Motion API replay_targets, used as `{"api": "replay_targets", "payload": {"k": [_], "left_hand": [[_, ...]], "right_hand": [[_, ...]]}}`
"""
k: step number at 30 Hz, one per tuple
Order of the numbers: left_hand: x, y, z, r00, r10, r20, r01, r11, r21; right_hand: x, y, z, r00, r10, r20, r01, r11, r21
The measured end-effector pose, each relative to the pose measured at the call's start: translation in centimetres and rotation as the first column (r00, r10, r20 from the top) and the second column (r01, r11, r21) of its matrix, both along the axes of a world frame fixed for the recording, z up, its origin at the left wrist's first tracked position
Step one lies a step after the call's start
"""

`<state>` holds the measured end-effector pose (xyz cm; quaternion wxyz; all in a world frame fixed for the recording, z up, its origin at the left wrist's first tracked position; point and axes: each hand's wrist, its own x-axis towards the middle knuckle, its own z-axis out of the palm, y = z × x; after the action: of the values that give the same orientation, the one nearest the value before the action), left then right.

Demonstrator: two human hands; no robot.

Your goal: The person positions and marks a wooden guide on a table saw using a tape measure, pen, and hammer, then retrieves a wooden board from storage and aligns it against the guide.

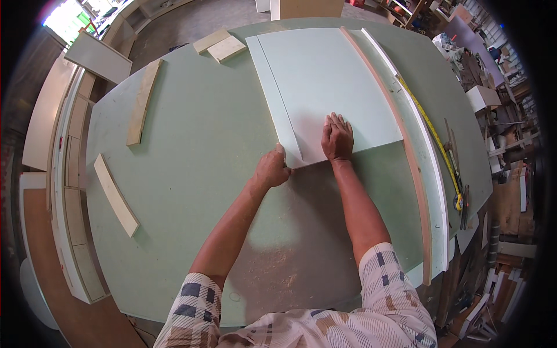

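A pale white panel (313,75) lies flat on the large green worktable, with a thin dark groove (275,81) running along its left side. My left hand (272,166) is closed around the panel's near-left corner, thumb side towards the edge. On the panel's top face, close to the near edge, my right hand (338,137) rests with its fingers lying flat. A long brown wooden strip (416,174) runs along the panel's right edge and extends towards me.
Beside the brown strip lie a long white strip (435,174) and a yellow tape measure (459,202), its blade drawn out. Several wooden pieces, including a board (144,103) and a pale slat (116,194), lie on the green tabletop (197,133). Sawdust (278,264) is scattered near me.
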<state>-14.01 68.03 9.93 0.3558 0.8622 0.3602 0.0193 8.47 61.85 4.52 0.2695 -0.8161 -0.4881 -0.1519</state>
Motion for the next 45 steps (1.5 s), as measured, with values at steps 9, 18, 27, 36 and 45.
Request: {"api": "replay_targets", "payload": {"k": [9,18,27,36,45], "left_hand": [[0.6,0.5,-0.3,0.999,0.019,-0.036,-0.017,0.999,0.035],[1.3,1.1,-0.5,0.996,0.045,-0.073,-0.04,0.996,0.077],[0.0,1.4,0.4,0.977,0.21,0.028,-0.212,0.96,0.183],[-2.8,6.1,-1.4,0.755,0.646,0.111,-0.622,0.654,0.429],[0.7,7.7,-1.4,0.8,0.594,0.082,-0.545,0.664,0.512]], "right_hand": [[0.2,0.7,-0.4,1.0,-0.013,-0.016,0.013,1.0,-0.007],[0.7,1.4,-0.1,1.0,-0.007,-0.018,0.007,1.0,0.007],[1.9,6.2,0.1,0.998,0.009,-0.068,-0.005,0.999,0.052],[9.3,15.9,-0.5,0.95,0.143,-0.279,-0.121,0.988,0.093],[1.0,19.7,5.0,0.972,0.006,-0.234,-0.118,0.874,-0.471]]}}
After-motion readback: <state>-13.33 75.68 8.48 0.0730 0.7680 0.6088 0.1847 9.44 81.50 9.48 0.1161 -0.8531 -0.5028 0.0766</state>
